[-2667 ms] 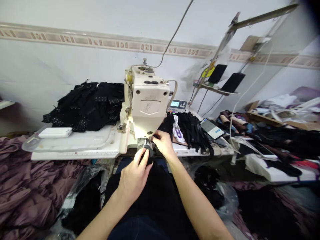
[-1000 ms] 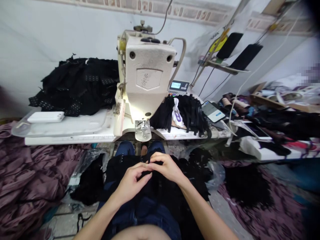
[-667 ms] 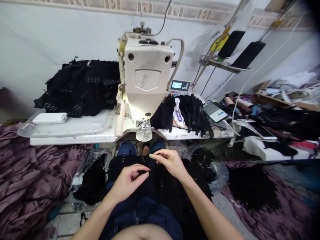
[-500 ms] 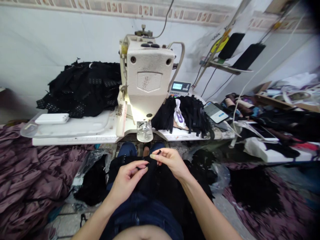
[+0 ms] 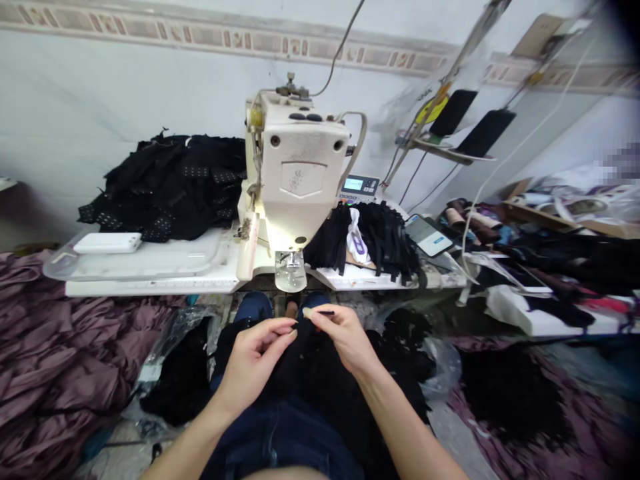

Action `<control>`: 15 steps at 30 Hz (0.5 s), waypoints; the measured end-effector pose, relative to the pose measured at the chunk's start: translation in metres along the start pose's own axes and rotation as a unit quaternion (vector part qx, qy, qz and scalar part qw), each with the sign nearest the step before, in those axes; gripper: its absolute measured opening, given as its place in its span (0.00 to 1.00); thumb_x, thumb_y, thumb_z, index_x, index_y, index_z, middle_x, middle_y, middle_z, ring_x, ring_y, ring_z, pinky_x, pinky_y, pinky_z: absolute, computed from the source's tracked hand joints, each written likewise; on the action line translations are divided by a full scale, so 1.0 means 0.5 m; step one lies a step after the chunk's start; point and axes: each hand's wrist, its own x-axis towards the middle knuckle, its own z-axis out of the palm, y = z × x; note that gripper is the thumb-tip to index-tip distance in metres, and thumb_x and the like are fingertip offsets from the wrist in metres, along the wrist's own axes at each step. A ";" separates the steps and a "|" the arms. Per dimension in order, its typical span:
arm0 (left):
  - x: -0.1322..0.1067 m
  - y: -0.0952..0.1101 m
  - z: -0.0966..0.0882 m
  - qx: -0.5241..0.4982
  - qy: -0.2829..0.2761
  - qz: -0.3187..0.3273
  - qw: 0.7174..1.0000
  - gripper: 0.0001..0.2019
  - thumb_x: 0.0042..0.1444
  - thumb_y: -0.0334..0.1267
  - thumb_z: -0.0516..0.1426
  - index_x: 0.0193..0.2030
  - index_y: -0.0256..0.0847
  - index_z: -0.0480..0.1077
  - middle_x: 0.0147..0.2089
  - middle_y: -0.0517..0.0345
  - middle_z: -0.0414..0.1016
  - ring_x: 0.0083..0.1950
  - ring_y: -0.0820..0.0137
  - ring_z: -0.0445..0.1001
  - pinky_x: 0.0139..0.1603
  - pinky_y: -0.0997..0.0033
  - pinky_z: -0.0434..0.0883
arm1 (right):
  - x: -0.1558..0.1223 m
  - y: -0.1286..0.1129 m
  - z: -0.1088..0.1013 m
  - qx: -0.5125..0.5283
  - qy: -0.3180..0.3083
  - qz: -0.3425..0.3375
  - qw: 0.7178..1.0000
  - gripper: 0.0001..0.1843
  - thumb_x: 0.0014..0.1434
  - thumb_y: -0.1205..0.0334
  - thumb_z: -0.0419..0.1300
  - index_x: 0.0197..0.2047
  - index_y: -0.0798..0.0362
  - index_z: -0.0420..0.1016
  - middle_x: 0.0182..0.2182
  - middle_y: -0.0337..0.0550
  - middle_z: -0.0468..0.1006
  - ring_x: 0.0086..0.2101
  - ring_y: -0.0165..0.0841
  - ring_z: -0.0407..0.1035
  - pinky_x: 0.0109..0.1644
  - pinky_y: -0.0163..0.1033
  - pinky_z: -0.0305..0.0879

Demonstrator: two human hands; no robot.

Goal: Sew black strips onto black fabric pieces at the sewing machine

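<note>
Both hands hover over my lap, just below the cream sewing machine (image 5: 299, 181). My left hand (image 5: 255, 360) pinches the edge of a small black fabric piece (image 5: 298, 333) between thumb and fingers. Close beside it, my right hand (image 5: 343, 337) pinches the same black piece, with a thin dark strip sticking out past its fingertips. More black fabric (image 5: 320, 380) lies heaped on my lap under the hands. The machine's presser foot (image 5: 291, 261) stands bare above the hands.
A pile of black pieces with metal hooks (image 5: 170, 187) lies left of the machine, with a white flat box (image 5: 107, 243) on the white table (image 5: 150, 283). Black strips (image 5: 385, 243) and a phone (image 5: 426, 235) sit right. Purple cloth (image 5: 55, 373) covers the floor left.
Both hands came away from the presser foot down to the lap, then began lifting the black piece slightly toward the machine. The view tilted up a little.
</note>
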 end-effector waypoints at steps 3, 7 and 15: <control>0.021 0.024 -0.013 0.013 -0.017 0.017 1.000 0.10 0.68 0.42 0.64 0.51 0.41 0.83 0.41 0.55 0.86 0.35 0.68 0.84 0.36 0.74 0.80 | 0.017 -0.046 0.007 -0.127 -0.001 -0.122 0.984 0.14 0.64 0.46 0.72 0.40 0.47 0.91 0.35 0.45 0.87 0.35 0.40 0.77 0.42 0.43 0.71; 0.063 0.056 -0.032 0.180 0.011 0.212 0.961 0.09 0.70 0.37 0.62 0.53 0.45 0.82 0.54 0.49 0.83 0.56 0.60 0.82 0.59 0.59 0.80 | 0.061 -0.096 0.019 -0.270 0.028 -0.271 0.924 0.13 0.68 0.47 0.69 0.40 0.45 0.91 0.35 0.47 0.83 0.39 0.42 0.76 0.46 0.46 0.71; 0.112 0.031 -0.028 0.422 -0.027 0.424 0.801 0.21 0.72 0.33 0.59 0.70 0.38 0.72 0.63 0.42 0.82 0.65 0.52 0.79 0.64 0.52 0.81 | 0.134 -0.088 0.040 -0.248 0.095 -0.295 0.918 0.15 0.64 0.47 0.72 0.33 0.49 0.86 0.37 0.45 0.78 0.35 0.37 0.74 0.37 0.41 0.73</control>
